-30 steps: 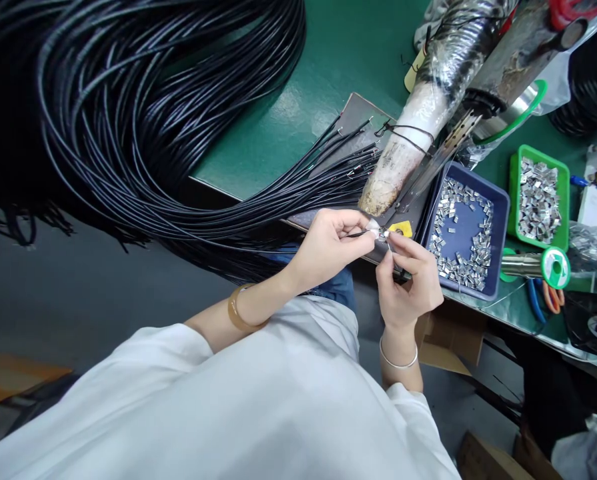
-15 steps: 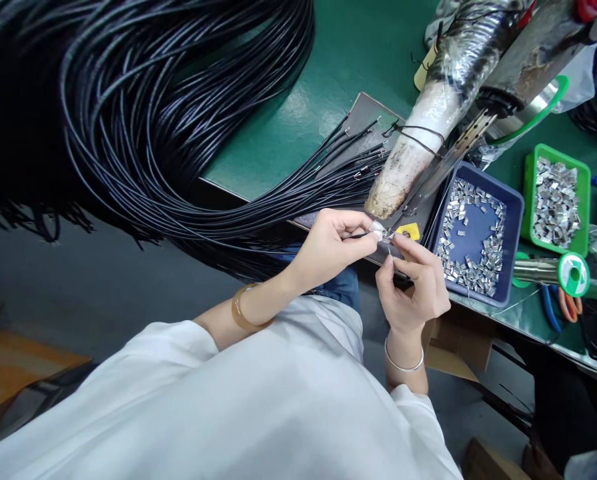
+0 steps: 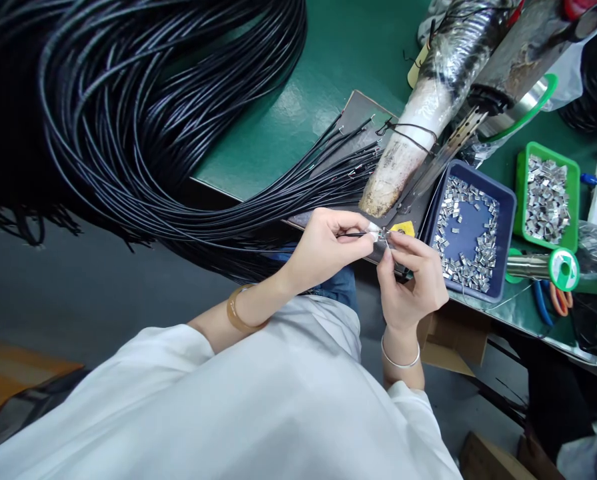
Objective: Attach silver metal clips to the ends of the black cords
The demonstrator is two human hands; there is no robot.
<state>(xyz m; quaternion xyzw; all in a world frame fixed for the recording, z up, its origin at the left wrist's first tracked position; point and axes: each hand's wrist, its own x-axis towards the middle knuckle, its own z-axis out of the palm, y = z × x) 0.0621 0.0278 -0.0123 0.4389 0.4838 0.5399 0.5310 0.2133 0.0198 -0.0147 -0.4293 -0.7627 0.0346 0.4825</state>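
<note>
Between thumb and fingers my left hand (image 3: 325,243) pinches the end of a black cable (image 3: 351,235), with white wrapping on a fingertip. A tiny shiny metal piece shows at the cable's end, too small to make out fully. My right hand (image 3: 415,280) is closed in a pinch on a thin solder wire (image 3: 387,244), its tip at that cable end. Just above both hands are the white-wrapped nozzle of a hose (image 3: 393,160) and a metal soldering iron (image 3: 443,150). A bundle of black cables (image 3: 258,207) with stripped ends lies to the left.
A blue tray (image 3: 507,247) and a green tray (image 3: 571,193) hold small metal connectors. A solder spool (image 3: 563,269) and blue-and-orange-handled pliers (image 3: 543,303) lie at the right. A yellow tag (image 3: 403,229) is beside the right fingers. A cardboard box (image 3: 451,343) stands below the bench.
The view has shifted slightly, so the bench things appear a little further left. My hands stay together at the cable end, and the right fingers have drawn slightly closer to it.
</note>
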